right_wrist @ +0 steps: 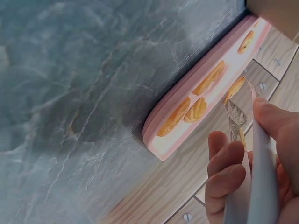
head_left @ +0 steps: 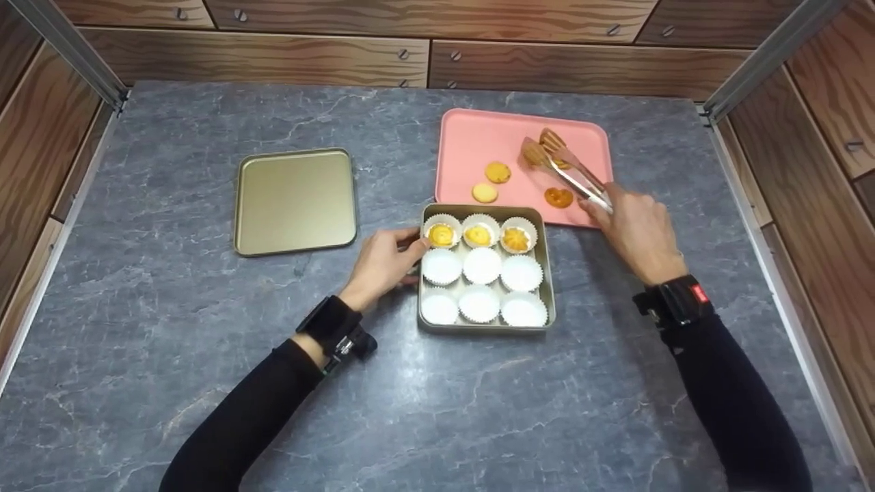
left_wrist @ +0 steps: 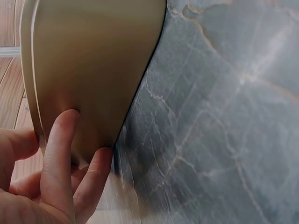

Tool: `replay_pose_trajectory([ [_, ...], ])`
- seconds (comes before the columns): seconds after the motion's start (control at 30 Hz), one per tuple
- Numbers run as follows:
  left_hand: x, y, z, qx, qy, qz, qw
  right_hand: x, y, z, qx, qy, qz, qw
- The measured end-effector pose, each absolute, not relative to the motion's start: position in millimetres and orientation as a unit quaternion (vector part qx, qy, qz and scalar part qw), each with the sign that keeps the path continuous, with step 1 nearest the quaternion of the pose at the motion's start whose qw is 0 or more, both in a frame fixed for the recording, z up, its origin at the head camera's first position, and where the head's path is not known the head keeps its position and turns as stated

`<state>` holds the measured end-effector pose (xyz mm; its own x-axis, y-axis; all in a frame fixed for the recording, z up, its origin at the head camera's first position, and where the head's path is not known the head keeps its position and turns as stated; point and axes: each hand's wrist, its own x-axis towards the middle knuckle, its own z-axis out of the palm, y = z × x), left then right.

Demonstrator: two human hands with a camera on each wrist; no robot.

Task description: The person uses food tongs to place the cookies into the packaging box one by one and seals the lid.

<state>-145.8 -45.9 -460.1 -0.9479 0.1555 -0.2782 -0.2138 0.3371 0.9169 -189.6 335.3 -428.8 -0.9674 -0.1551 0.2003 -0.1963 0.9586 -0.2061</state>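
At the left side of a square gold tin, my left hand has its thumb at the rim and its fingers against the outer wall. Inside the tin stand rows of white paper cups; the far row holds yellow-orange cookies. My right hand grips metal tongs, their slotted ends over a pink tray. In the right wrist view, a golden cookie shows between the tong ends. Several cookies lie on the tray, among them a round one and a darker one.
A square gold lid lies on the grey marbled table to the left of the tin. The tray sits just behind the tin, close to its far rim. Wood-patterned panels border the table at the back and both sides.
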Motion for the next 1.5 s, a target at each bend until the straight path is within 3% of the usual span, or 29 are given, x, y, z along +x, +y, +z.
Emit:
replay_pose_trajectory([
  [0.9, -147, -56, -460, -0.049, 0.749, 0.633, 0.191, -129, 330, -420, 0.165, -0.957, 0.164, 0.175],
  [1.5, -146, -49, -462, -0.04, 0.744, 0.637, 0.198, -93, 315, -419, 0.254, -0.93, 0.188, 0.188],
])
